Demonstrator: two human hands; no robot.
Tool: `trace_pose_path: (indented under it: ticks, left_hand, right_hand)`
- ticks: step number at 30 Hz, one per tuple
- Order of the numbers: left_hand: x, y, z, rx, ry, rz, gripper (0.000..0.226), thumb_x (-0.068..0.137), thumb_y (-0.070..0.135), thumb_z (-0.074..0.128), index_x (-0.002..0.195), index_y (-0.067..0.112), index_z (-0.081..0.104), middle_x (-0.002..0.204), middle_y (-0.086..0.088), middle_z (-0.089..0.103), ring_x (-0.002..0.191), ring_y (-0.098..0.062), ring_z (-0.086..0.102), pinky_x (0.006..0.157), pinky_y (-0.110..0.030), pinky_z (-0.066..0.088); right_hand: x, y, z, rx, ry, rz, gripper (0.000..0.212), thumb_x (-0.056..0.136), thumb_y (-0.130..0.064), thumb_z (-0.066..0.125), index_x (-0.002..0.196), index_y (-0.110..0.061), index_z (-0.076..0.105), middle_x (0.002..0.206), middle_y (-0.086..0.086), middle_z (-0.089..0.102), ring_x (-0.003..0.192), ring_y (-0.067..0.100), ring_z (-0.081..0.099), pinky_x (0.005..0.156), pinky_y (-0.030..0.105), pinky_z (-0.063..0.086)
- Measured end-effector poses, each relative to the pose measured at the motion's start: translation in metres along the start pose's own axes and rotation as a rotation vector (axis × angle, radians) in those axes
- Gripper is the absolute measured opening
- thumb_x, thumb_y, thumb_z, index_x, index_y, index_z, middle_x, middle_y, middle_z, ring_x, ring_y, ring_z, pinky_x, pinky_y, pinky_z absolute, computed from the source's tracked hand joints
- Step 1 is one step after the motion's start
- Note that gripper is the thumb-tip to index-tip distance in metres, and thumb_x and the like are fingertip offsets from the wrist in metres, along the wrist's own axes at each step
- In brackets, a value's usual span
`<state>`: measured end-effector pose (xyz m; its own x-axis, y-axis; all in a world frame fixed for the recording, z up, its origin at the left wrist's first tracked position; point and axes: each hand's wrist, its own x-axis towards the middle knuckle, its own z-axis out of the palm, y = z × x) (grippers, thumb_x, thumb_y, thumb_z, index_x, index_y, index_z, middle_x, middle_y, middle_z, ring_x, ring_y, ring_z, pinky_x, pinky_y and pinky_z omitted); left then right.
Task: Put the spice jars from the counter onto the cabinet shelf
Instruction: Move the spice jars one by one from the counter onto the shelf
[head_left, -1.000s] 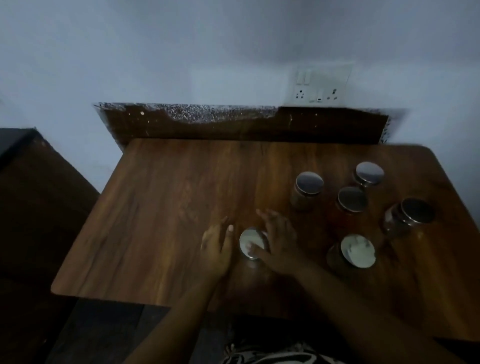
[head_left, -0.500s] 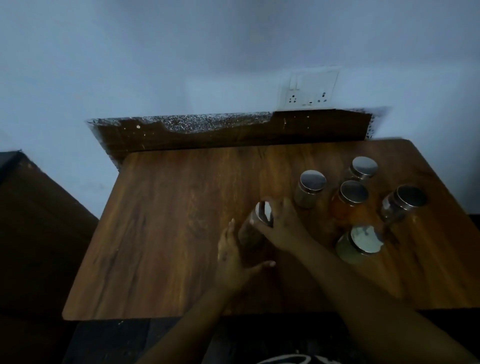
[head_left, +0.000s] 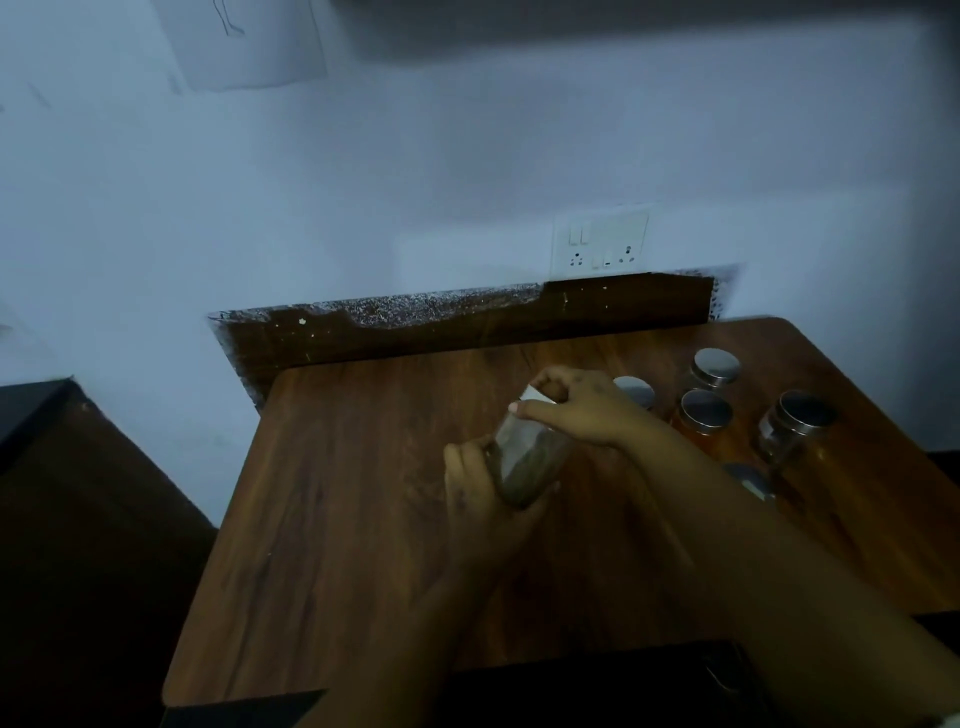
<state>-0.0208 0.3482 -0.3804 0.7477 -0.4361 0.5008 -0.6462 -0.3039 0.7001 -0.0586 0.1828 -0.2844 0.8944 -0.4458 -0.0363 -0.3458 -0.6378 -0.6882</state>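
Observation:
A glass spice jar (head_left: 530, 460) with dark contents and a silver lid is lifted above the wooden counter (head_left: 337, 519), tilted with its lid away from me. My left hand (head_left: 483, 499) cups its base and side. My right hand (head_left: 582, 408) grips its lid end from above. Several more silver-lidded jars stand on the counter's right part: one behind my right hand (head_left: 636, 391), one at the back (head_left: 716, 366), one with orange contents (head_left: 702, 415), one tilted at the far right (head_left: 792, 423), and one partly hidden by my right forearm (head_left: 753, 480).
A dark backsplash strip (head_left: 467, 322) runs along the wall behind the counter, with a white switch and socket plate (head_left: 602, 244) above it. A dark edge (head_left: 623, 26) crosses the top of the view. Dark furniture (head_left: 62, 493) stands to the left.
The jar has come up off the counter into both hands, and my left hand has closed under it. The view has tilted upward, showing more wall.

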Motion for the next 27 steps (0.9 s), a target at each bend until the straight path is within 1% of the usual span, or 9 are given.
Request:
trace_pose_path:
  ticks: [3, 6, 8, 11, 15, 19, 21, 23, 27]
  left_hand:
    - [0.008, 0.011, -0.009, -0.409, -0.232, -0.316, 0.084, 0.059, 0.062, 0.079, 0.123, 0.025, 0.039, 0.12, 0.002, 0.046, 0.103, -0.009, 0.056, 0.072, -0.02, 0.055]
    - [0.016, 0.011, -0.018, -1.008, -0.503, -0.675, 0.07, 0.077, 0.037, 0.075, 0.133, 0.023, 0.035, 0.124, -0.006, 0.054, 0.104, -0.02, 0.064, 0.072, -0.028, 0.058]
    - [0.014, 0.014, -0.02, -0.939, -0.631, -0.598, 0.061, 0.079, 0.025, 0.076, 0.13, 0.021, 0.043, 0.125, -0.008, 0.056, 0.106, -0.021, 0.063, 0.074, -0.024, 0.056]
    - [0.004, 0.023, -0.013, -0.75, -0.479, -0.406, 0.06, 0.075, 0.019, 0.081, 0.124, 0.024, 0.047, 0.122, -0.001, 0.059, 0.106, -0.012, 0.064, 0.077, -0.024, 0.057]
    - [0.004, 0.027, -0.007, -0.482, -0.299, -0.192, 0.086, 0.06, 0.049, 0.087, 0.13, 0.033, 0.038, 0.127, 0.01, 0.052, 0.113, -0.004, 0.058, 0.085, -0.029, 0.057]
    - [0.021, 0.033, -0.023, -1.145, -0.526, -0.685, 0.061, 0.08, 0.051, 0.065, 0.13, 0.02, 0.05, 0.128, -0.011, 0.06, 0.106, -0.021, 0.064, 0.087, -0.036, 0.054]
    - [0.029, 0.034, -0.026, -1.227, -0.687, -0.779, 0.053, 0.084, 0.038, 0.064, 0.129, 0.012, 0.054, 0.121, -0.013, 0.064, 0.1, -0.023, 0.066, 0.083, -0.033, 0.053]
    - [0.033, 0.04, -0.02, -1.09, -0.705, -0.675, 0.054, 0.079, 0.035, 0.07, 0.126, 0.014, 0.054, 0.119, -0.009, 0.064, 0.102, -0.023, 0.066, 0.082, -0.034, 0.055]
    - [0.038, 0.055, 0.002, -0.606, -0.364, -0.258, 0.064, 0.064, 0.036, 0.088, 0.116, 0.03, 0.05, 0.117, 0.005, 0.058, 0.105, -0.015, 0.062, 0.08, -0.033, 0.059]
  right_hand:
    - [-0.004, -0.01, -0.002, -0.11, 0.075, 0.037, 0.051, 0.077, -0.069, 0.06, 0.1, -0.023, 0.065, 0.101, -0.001, 0.064, 0.092, 0.017, 0.063, 0.081, 0.038, 0.056]
    - [-0.012, -0.015, -0.008, -0.202, 0.132, 0.098, 0.051, 0.083, -0.067, 0.053, 0.096, -0.019, 0.063, 0.093, 0.001, 0.062, 0.088, 0.019, 0.061, 0.073, 0.031, 0.05]
    - [-0.014, -0.015, -0.013, -0.165, 0.135, 0.136, 0.052, 0.086, -0.068, 0.048, 0.094, -0.018, 0.062, 0.094, 0.002, 0.062, 0.087, 0.018, 0.059, 0.072, 0.03, 0.046]
    - [-0.015, -0.015, -0.021, -0.134, 0.079, 0.163, 0.064, 0.082, -0.076, 0.044, 0.101, -0.018, 0.062, 0.1, 0.001, 0.06, 0.09, 0.017, 0.056, 0.075, 0.031, 0.046]
    - [-0.017, -0.017, -0.032, -0.198, 0.049, 0.143, 0.076, 0.077, -0.081, 0.045, 0.115, -0.018, 0.063, 0.115, 0.004, 0.061, 0.098, 0.02, 0.058, 0.079, 0.032, 0.049]
    - [-0.018, -0.019, -0.043, -0.187, 0.129, 0.088, 0.06, 0.079, -0.075, 0.049, 0.095, -0.02, 0.066, 0.099, -0.001, 0.062, 0.087, 0.015, 0.057, 0.074, 0.031, 0.046]
    - [-0.02, -0.019, -0.045, -0.102, 0.151, 0.068, 0.056, 0.082, -0.072, 0.05, 0.093, -0.02, 0.066, 0.096, -0.003, 0.061, 0.084, 0.011, 0.055, 0.072, 0.03, 0.044]
    - [-0.022, -0.016, -0.049, 0.005, 0.168, 0.057, 0.052, 0.086, -0.067, 0.05, 0.096, -0.019, 0.068, 0.095, -0.002, 0.06, 0.081, 0.009, 0.054, 0.068, 0.029, 0.043]
    - [-0.02, -0.002, -0.065, 0.12, 0.166, 0.035, 0.043, 0.085, -0.062, 0.056, 0.092, -0.021, 0.068, 0.096, -0.002, 0.062, 0.082, 0.007, 0.057, 0.059, 0.023, 0.04]
